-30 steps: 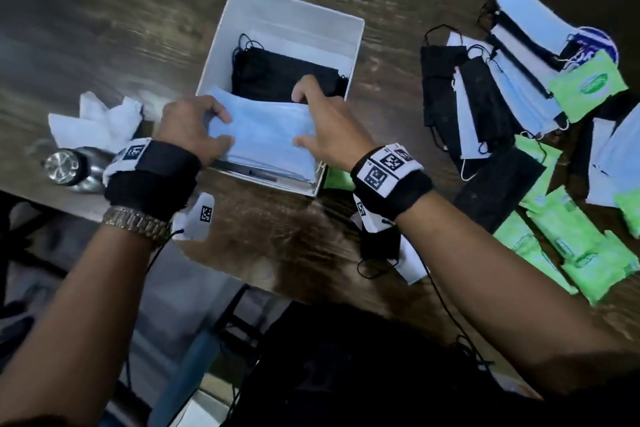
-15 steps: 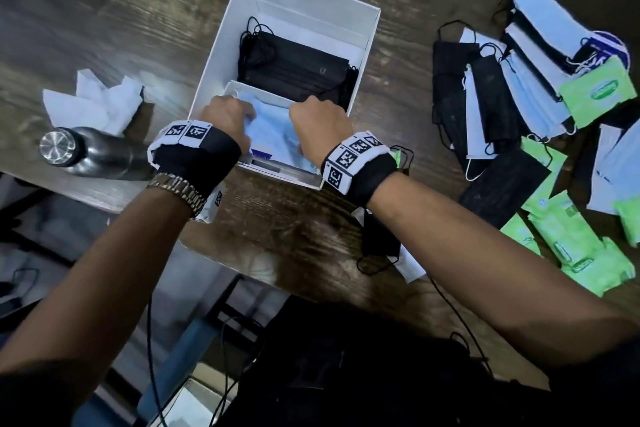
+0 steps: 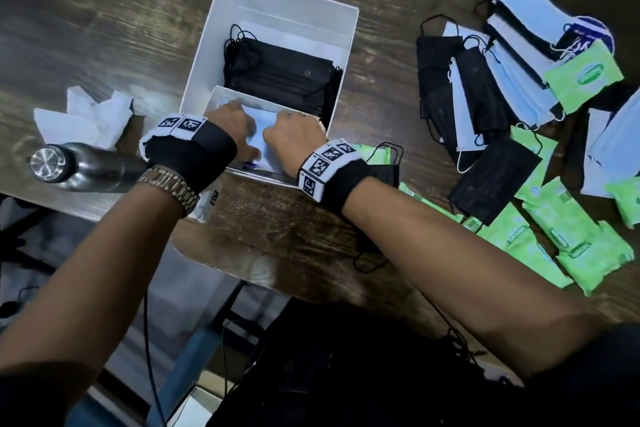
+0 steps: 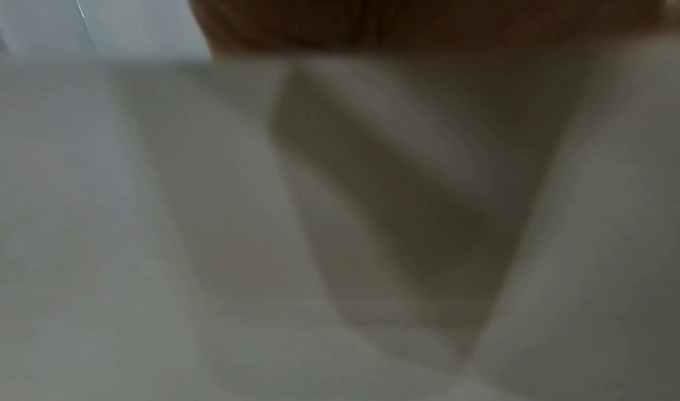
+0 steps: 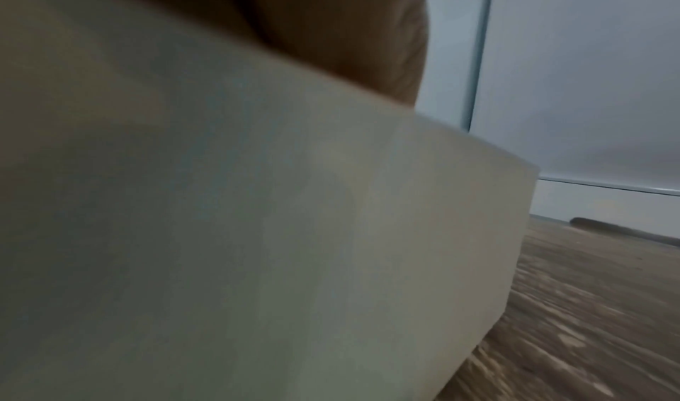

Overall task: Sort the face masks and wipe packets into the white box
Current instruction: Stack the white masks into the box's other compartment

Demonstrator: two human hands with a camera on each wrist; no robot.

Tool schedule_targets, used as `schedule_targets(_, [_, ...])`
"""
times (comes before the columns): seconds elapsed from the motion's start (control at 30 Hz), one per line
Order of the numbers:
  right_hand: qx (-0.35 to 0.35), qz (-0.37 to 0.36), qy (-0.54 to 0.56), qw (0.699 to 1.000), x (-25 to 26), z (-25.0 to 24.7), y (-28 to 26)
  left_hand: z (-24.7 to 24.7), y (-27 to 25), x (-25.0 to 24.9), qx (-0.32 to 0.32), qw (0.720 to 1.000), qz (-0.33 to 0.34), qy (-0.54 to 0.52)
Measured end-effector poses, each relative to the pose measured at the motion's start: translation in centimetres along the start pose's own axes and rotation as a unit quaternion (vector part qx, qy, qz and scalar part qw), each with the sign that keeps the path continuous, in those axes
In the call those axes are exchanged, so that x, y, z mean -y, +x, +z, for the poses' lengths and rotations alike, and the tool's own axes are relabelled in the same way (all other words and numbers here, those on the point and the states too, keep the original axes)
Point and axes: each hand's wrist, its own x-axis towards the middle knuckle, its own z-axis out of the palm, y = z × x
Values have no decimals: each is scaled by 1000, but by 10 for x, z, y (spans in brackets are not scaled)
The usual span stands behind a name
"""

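The white box [image 3: 287, 0] stands on the dark wood table. A stack of black masks [image 3: 280, 76] fills its far compartment. Both hands are down in the near compartment with curled fingers on a stack of light blue masks [image 3: 259, 130]: my left hand [image 3: 235, 128] at its left end, my right hand [image 3: 292, 135] at its right end. The fingertips are hidden inside the box. Both wrist views are blurred and filled by the white box wall [image 5: 257, 232]. Loose black masks [image 3: 446, 87], blue masks [image 3: 519, 90] and green wipe packets [image 3: 568, 239] lie to the right.
A steel bottle [image 3: 79, 166] lies left of the box, with crumpled white tissue [image 3: 86, 118] behind it. A green packet [image 3: 375, 151] and a black mask [image 3: 384, 170] sit just right of the box by my right wrist. The table edge runs close below my wrists.
The blue mask stack, held above the box's front a second ago, has gone down into the near compartment. Both hands followed it in and drew closer together.
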Motion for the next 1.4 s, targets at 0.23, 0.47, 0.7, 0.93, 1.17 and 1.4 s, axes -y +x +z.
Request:
schedule_targets(0.23, [-13, -48, 79, 996, -19, -6, -8, -16, -6, -2, -22, 1000, 2, -16])
schedule_targets(0.47, [-223, 41, 247, 942, -85, -18, -62, -78, -36, -60, -201, 972, 87, -87])
schedule_targets(0.7, [-264, 215, 280, 898, -192, 28, -126, -82, 7, -202, -186, 956, 198, -106])
schedule_targets(0.93, [-212, 331, 319, 862, -287, 113, -166, -23, 68, -326, -71, 976, 103, -179])
schedule_targets(1.17, [-203, 363, 318, 852, -337, 146, -154, 16, 114, -359, -47, 966, -62, -246])
schedule_targets(1.4, [-200, 364, 308, 856, -348, 152, -140, 16, 117, -376, -55, 943, -112, -309])
